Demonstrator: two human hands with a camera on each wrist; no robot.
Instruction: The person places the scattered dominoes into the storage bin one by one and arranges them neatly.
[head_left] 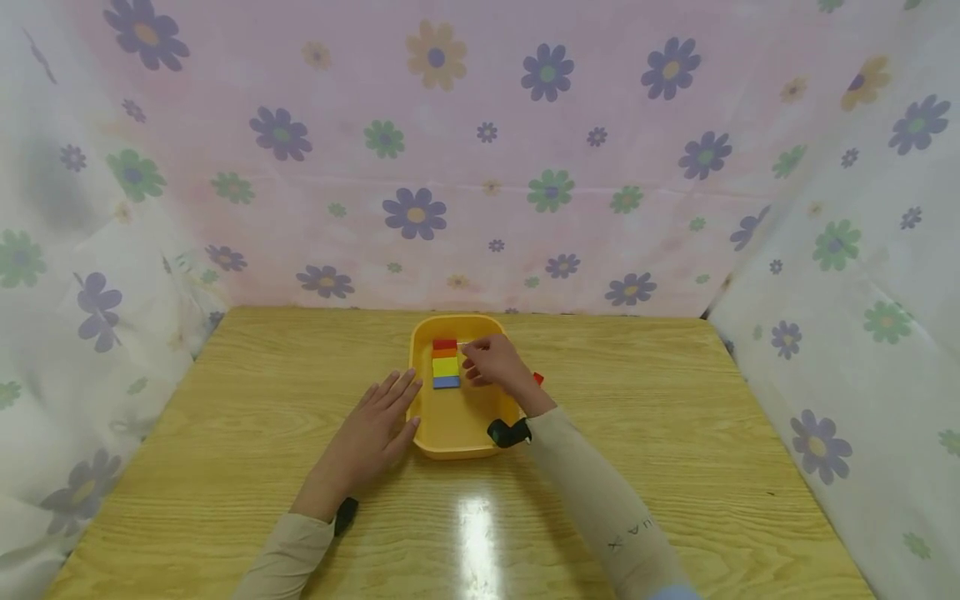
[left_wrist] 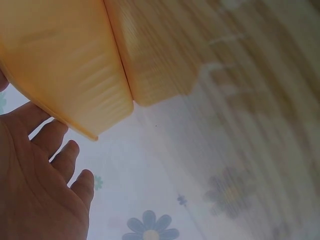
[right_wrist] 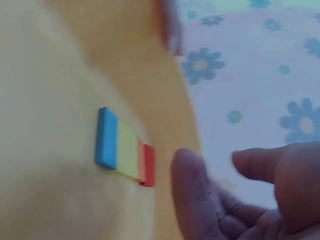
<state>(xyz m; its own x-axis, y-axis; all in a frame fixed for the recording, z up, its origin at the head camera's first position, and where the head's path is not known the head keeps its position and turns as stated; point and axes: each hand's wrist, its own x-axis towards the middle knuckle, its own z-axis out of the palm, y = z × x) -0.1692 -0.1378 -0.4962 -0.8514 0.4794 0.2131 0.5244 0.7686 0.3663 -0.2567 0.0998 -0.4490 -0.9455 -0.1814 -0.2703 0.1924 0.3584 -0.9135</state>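
A yellow-orange tray [head_left: 459, 429] stands on the table. Inside it, a row of flat blocks runs from back to front: red [head_left: 445, 343], orange [head_left: 444, 354], yellow [head_left: 446, 367] and blue [head_left: 446, 382]. My left hand [head_left: 372, 435] touches the tray's left rim with straight fingers. Over the tray, just right of the blocks, is my right hand [head_left: 495, 364]. In the right wrist view its thumb and forefinger stand apart with nothing between them, and the blue block [right_wrist: 106, 139] is nearest the camera.
A small red piece [head_left: 538, 379] shows beside the tray's right side, partly hidden by my right wrist. The wooden table [head_left: 645, 400] extends around the tray. Flower-patterned cloth [head_left: 480, 158] hangs behind and at both sides.
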